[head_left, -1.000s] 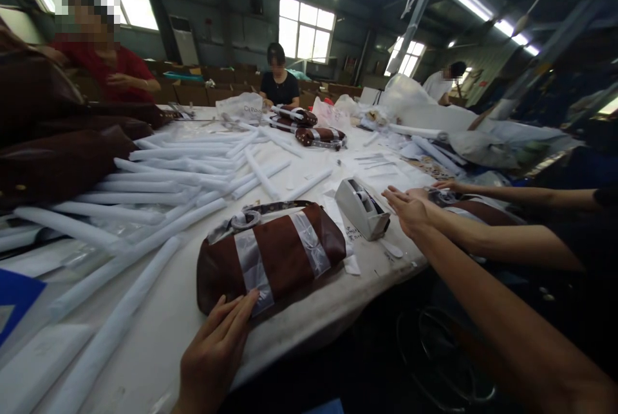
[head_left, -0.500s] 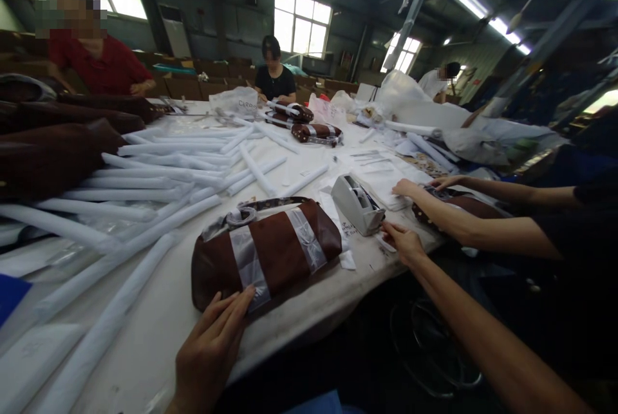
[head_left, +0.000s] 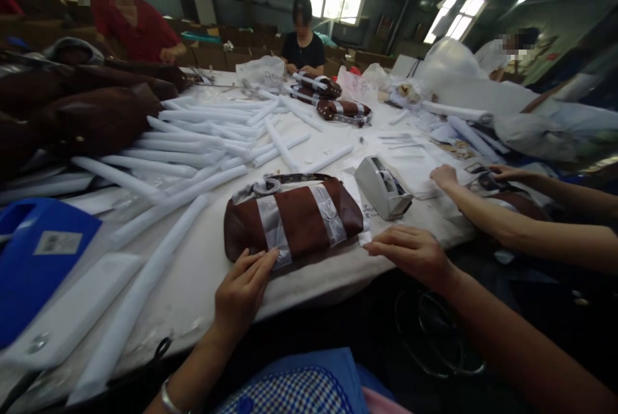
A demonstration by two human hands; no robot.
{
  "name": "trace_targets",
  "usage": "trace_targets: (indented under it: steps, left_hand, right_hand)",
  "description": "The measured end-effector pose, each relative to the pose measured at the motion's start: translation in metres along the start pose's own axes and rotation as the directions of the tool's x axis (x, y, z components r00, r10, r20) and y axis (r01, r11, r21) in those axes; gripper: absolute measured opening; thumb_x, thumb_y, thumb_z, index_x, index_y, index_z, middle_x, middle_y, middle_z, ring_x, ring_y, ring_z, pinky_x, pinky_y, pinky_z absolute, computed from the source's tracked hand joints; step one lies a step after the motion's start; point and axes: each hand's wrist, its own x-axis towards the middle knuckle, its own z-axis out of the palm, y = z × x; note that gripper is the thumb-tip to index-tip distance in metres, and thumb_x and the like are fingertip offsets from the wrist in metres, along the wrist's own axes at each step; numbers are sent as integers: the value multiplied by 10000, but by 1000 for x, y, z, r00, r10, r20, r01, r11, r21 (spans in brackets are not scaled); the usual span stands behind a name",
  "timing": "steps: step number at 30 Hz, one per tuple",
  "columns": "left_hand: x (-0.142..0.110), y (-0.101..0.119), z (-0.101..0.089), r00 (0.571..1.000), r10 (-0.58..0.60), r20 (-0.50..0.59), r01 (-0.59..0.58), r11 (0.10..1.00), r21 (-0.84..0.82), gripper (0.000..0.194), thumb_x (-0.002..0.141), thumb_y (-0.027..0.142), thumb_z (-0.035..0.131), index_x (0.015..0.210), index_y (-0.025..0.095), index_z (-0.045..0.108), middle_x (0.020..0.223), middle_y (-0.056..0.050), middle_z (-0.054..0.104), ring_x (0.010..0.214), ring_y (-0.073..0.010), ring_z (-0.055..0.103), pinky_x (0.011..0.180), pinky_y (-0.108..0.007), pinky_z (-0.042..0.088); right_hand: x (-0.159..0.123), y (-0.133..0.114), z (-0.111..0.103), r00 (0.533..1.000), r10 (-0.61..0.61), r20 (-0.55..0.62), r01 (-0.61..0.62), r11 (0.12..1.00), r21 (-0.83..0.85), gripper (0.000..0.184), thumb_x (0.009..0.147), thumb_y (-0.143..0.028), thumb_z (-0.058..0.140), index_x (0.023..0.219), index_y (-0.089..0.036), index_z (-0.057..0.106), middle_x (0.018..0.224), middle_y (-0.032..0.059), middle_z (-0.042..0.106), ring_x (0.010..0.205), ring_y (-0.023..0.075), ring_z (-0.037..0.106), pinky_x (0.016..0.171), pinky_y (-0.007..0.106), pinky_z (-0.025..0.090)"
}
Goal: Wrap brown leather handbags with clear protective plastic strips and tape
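Observation:
A brown bag [head_left: 299, 221] with two clear tape bands lies near the front edge of the white table [head_left: 193, 272]. My left hand [head_left: 241, 288] rests at the bag's near left edge, fingers stretched out flat and touching one tape band. My right hand [head_left: 410, 253] lies palm down at the table edge just right of the bag, fingers together over a small white scrap; whether it grips anything is unclear. A grey tape dispenser [head_left: 383, 187] stands behind my right hand.
Many rolled white paper tubes [head_left: 193, 143] cover the table's left and middle. A blue box [head_left: 38, 253] lies at front left, dark brown bags [head_left: 72, 111] at far left. A neighbour's hands [head_left: 463, 179] work at right. Other people sit across the table.
My right hand moved from beside the tape dispenser toward me and left, ending close to the bag's right end. The view tilted down. My left hand stayed on the bag.

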Motion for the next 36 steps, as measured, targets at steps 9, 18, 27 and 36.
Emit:
trace_targets:
  steps: [9,18,27,36]
  left_hand:
    - [-5,3,3,997,-75,18,75,997,-4,488,927,103,575,1395,232,523,1149,-33,739,1026,-183,686,1077,-433,491]
    - [-8,2,5,994,-105,13,105,993,-46,424,932,96,572,1337,220,570,1118,-31,748,1020,-180,687,1078,-444,492]
    - [-6,5,3,993,-120,9,120,989,-86,451,905,46,532,1317,222,586,1136,-28,743,1025,-190,681,1066,-453,502]
    - [68,14,-37,921,-389,-22,374,897,-235,378,966,170,461,1319,237,578,1293,-58,663,1210,-196,606,1035,-371,518]
  right_hand:
    - [126,-42,72,904,-320,285,254,936,244,182,908,-361,616,876,-251,757,805,18,723,720,150,671,666,251,493]
    - [206,-38,114,766,-305,566,486,852,-197,197,726,-429,798,721,-246,723,708,30,734,679,205,654,581,283,377]
    - [251,20,91,964,159,214,-67,922,-382,354,813,-538,711,964,-218,690,853,65,748,801,249,697,665,298,435]
    - [130,32,81,990,79,-115,-93,988,-124,442,931,-412,581,1320,-202,596,1388,131,587,1300,309,520,1116,494,391]
